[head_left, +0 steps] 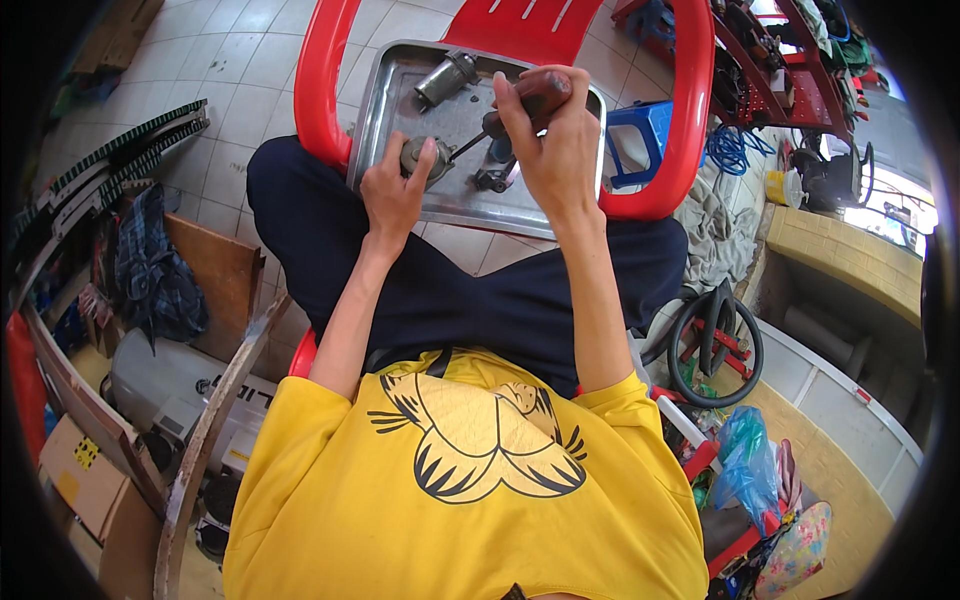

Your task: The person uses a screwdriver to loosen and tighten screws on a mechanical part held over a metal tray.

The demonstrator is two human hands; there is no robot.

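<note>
My left hand (392, 193) is closed around a round, dull metal motor part (425, 160), thumb and fingers gripping its sides. In my right hand (550, 150) is a screwdriver with a dark red handle (543, 92); its shank slants down to the left and the tip meets the edge of the round part. Both hands are over a metal tray (460, 213). A cylindrical metal motor body (446, 80) lies at the tray's far left. A small dark metal piece (492, 180) rests in the tray between my hands, and another piece behind it is partly hidden.
The tray sits on a red plastic chair (322, 85) in front of my knees. A blue stool (640, 140) and a coiled blue cable (735, 150) are to the right. A steering wheel (715, 345) lies nearer on that side. Curved panels and boards (215, 250) stand at left.
</note>
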